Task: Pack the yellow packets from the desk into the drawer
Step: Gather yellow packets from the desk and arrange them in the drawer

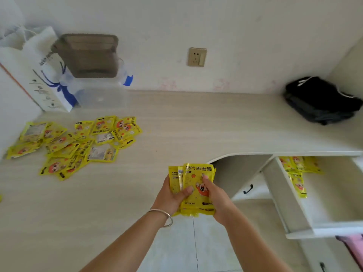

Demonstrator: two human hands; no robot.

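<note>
A stack of yellow packets (194,185) is gripped from both sides, my left hand (170,197) on its left edge and my right hand (216,197) on its right, held above the desk's front edge. Several more yellow packets (76,144) lie scattered on the left part of the pale desk (196,124). At the right the white drawer (334,193) stands pulled out, with a few yellow packets (298,173) lying at its far left corner.
A white paper bag with blue ribbon (49,79), a brown bin (88,55) on a clear box stand at the back left. A black bag (322,101) sits at the back right. A wall socket (196,56) is above the desk. A lower drawer with a black handle (248,189) is shut.
</note>
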